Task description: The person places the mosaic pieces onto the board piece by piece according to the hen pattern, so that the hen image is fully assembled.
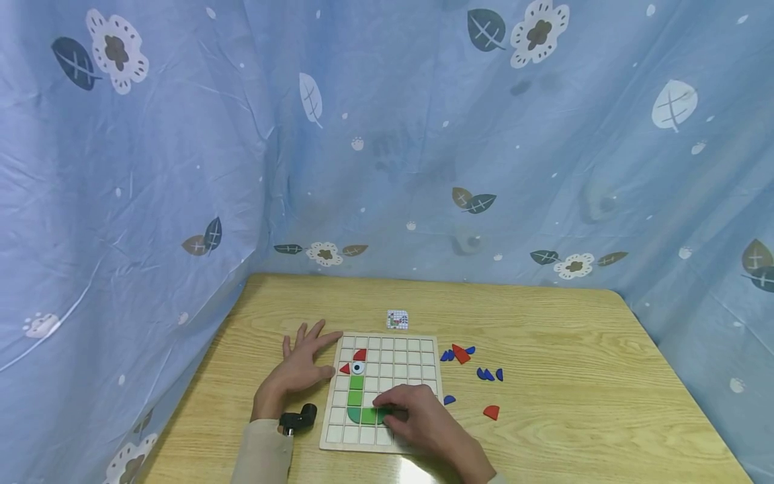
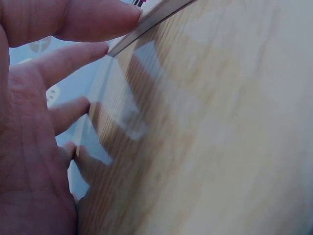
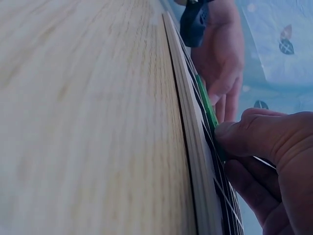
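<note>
A pale wooden grid board (image 1: 334, 434) lies on the table, with flat coloured pieces set in its squares. My right hand (image 1: 426, 418) is over its lower middle, thumb and fingertips pinching a dark green piece (image 1: 381, 415) at the right end of the green row. Left of that piece are a light green square (image 1: 368, 416) and a rounded green corner piece (image 1: 353, 415). More green squares rise to a round eye piece (image 1: 358, 368), a red triangle (image 1: 345, 368) and a red quarter-round (image 1: 360, 354). My left hand (image 1: 299, 368) spreads its fingers, thumb and forefinger at the board's left edge.
A small picture card (image 1: 397, 319) lies behind the board. To the right are several blue half-round pieces (image 1: 488, 374), a pointed red piece (image 1: 461, 353) and a red quarter-round (image 1: 492, 412). A blue patterned curtain (image 1: 387, 168) hangs behind the table (image 1: 556, 376).
</note>
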A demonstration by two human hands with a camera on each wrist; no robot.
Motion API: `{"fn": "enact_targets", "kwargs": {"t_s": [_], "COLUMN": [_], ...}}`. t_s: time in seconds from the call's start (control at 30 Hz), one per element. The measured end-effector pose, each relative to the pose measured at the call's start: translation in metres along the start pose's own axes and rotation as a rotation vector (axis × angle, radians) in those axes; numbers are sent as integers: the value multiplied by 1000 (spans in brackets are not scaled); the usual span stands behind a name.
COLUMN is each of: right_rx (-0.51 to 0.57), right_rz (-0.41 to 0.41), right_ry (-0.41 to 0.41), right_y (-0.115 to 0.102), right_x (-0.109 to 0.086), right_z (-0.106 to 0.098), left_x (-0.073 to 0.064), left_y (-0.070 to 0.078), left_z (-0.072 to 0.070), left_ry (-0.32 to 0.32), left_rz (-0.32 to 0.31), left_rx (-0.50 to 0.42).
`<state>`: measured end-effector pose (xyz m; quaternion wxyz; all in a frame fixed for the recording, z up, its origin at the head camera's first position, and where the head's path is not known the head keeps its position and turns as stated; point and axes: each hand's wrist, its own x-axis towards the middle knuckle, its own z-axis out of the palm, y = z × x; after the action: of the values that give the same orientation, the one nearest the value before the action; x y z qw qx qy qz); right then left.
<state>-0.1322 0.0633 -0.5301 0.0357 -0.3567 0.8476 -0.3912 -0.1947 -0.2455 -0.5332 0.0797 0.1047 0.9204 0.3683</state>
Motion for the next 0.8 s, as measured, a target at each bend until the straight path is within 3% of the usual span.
{"fn": "enact_targets", "kwargs": {"t_s": [0.4, 0.6, 0.8], "right_rx": [-44, 6, 57], "right_rz": [43, -1, 42], "right_ry": [-31, 18, 80], "right_y": [1, 6, 14], "right_x": [3, -2, -17], "right_z": [-1, -6, -27], "left_x": [-1, -1, -1], "left_y": [1, 1, 1], "left_z": [0, 0, 0], "left_ry": [-2, -4, 2], "left_rz": [-3, -1, 2], "left_rx": [-5, -10, -19]}}
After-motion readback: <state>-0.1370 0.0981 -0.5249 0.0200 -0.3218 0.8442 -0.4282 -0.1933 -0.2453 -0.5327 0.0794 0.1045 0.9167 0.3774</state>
